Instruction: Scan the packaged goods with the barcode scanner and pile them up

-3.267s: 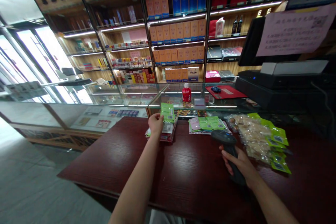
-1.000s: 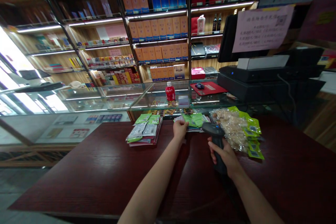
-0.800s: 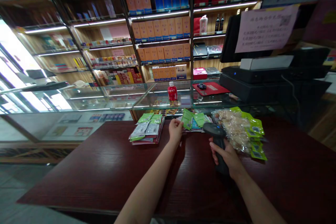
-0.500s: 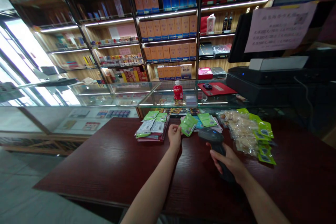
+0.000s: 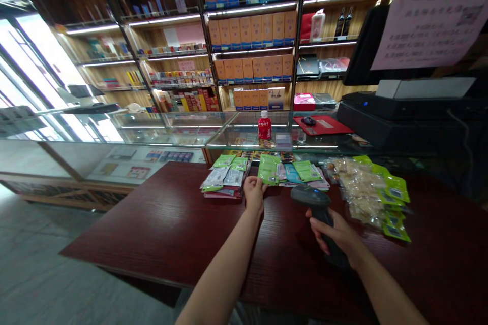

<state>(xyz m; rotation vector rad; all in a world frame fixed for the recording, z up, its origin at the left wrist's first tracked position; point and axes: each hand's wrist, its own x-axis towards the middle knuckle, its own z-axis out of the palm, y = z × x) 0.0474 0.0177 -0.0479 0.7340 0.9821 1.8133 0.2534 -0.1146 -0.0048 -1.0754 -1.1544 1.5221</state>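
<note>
Green packet point(image 5: 268, 167), one, pinched in left hand point(image 5: 253, 195). Barcode scanner point(image 5: 311, 196), one, gripped in right hand point(image 5: 340, 235). Apparent step: scanning; next calls for aligning packet with scanner.

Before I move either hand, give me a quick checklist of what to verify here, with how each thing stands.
1. Left hand has a grip on the green packet: ok, pinched near its lower left corner.
2. Right hand has a grip on the handheld barcode scanner: ok, around its handle.
3. Scanner aimed at that packet: cannot tell.
4. Left packet stack squared up: not ok, edges staggered.
5. Red bottle upright on the glass counter: ok.
</note>
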